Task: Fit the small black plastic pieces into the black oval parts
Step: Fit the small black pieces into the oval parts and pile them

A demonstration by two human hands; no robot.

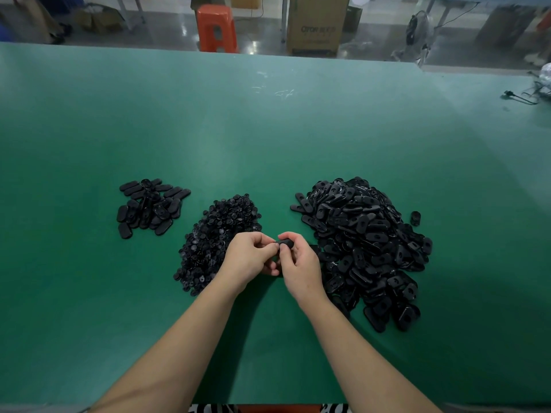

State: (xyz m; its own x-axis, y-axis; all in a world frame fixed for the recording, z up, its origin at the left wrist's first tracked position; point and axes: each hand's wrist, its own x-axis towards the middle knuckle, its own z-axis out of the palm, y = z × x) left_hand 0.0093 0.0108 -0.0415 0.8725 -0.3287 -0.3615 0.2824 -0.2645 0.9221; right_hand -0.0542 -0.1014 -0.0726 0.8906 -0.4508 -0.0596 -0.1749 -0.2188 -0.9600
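A heap of small round black plastic pieces lies in the middle of the green table. A big heap of black oval parts lies to its right. A smaller group of oval parts lies at the left. My right hand grips one black oval part between thumb and fingers, just above the table. My left hand meets it from the left, its fingertips pinched against the part's end. Whether a small piece sits between those fingers is hidden.
The green table stretches far back. One loose black part lies right of the big heap. Cables lie at the far right edge. Beyond the table stand an orange stool and a cardboard box.
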